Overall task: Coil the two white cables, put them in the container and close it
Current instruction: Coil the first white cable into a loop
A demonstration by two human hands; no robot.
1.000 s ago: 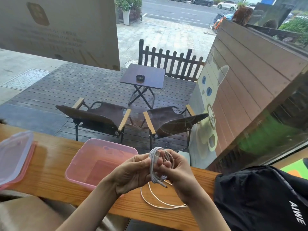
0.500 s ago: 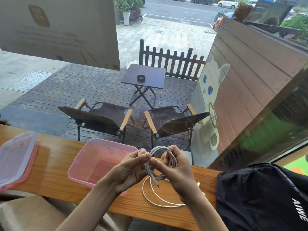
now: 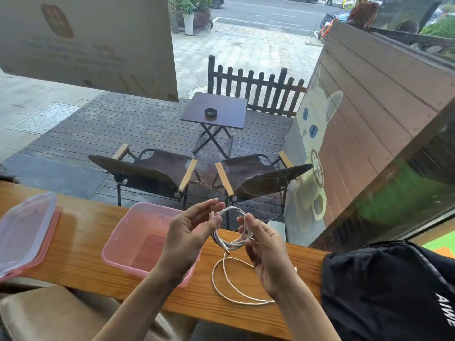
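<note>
Your left hand (image 3: 187,232) and right hand (image 3: 264,252) pinch the thin white coiled cable (image 3: 232,226); it looks light and springy, so grip across all loops

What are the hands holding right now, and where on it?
A coiled white cable: right hand grips the coil's right side, left hand pinches its top-left by the plug.

Bare wooden counter (image 3: 81,239) between lid (image 3: 24,230) and open pink container (image 3: 128,244) | container mouth unobstructed (left hand (image 3: 187,239) at its right rim) | loose cable (image 3: 231,286) loops across counter right of container | black bag (image 3: 389,286) blocks far right.
</note>
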